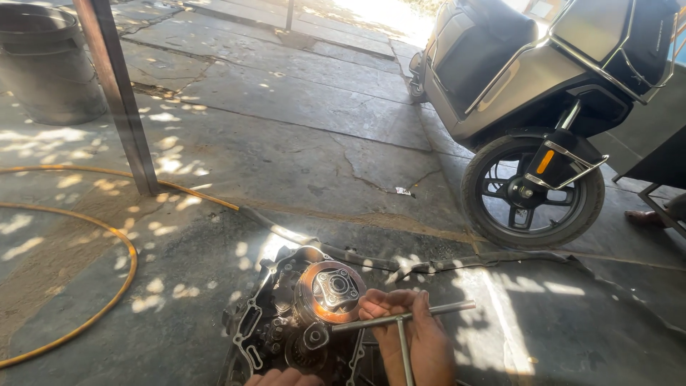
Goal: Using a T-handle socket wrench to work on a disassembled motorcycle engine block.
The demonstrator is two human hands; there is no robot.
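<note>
Engine case (286, 322) on floor; scooter (529, 107), hose (107, 236) nearby.

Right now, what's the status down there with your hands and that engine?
Right hand gripping T-handle wrench at clutch assembly. Left hand barely in view on engine case. Orange hose and scooter nearby.

two bare hands (414, 332), no sleeves or gloves visible

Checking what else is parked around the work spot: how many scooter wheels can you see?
1. The wheel is at right, on the grey scooter parked behind the engine. Its other wheel lies outside the frame.
</note>
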